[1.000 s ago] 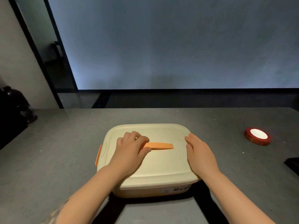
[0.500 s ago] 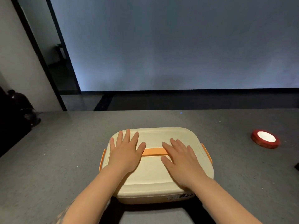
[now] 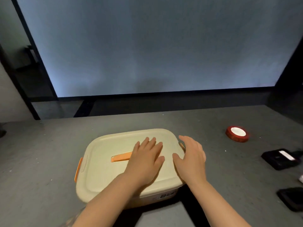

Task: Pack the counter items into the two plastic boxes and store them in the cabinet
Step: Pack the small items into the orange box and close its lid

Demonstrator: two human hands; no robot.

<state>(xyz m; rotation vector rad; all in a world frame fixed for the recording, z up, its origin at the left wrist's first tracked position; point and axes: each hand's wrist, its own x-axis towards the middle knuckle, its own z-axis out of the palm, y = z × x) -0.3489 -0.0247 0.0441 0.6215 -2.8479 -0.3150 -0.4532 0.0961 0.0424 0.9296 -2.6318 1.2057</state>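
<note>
A cream plastic box (image 3: 105,174) with its lid on sits on the grey counter (image 3: 41,161) in front of me. The lid has an orange handle (image 3: 120,158) lying flat and an orange side latch (image 3: 78,169) on the left. My left hand (image 3: 146,159) lies flat on the lid's right half, fingers spread, covering the handle's right end. My right hand (image 3: 191,158) rests open at the lid's right edge, over the right latch (image 3: 182,146). Neither hand holds anything.
A red roll of tape (image 3: 237,133) lies on the counter to the right. Two black objects (image 3: 278,158) (image 3: 293,199) sit near the right edge. A large pale screen (image 3: 155,46) stands behind the counter's far edge.
Both hands slid to the right across the lid: the left from the lid's left half to its right half, the right from the middle to the right edge. The view shifted right.
</note>
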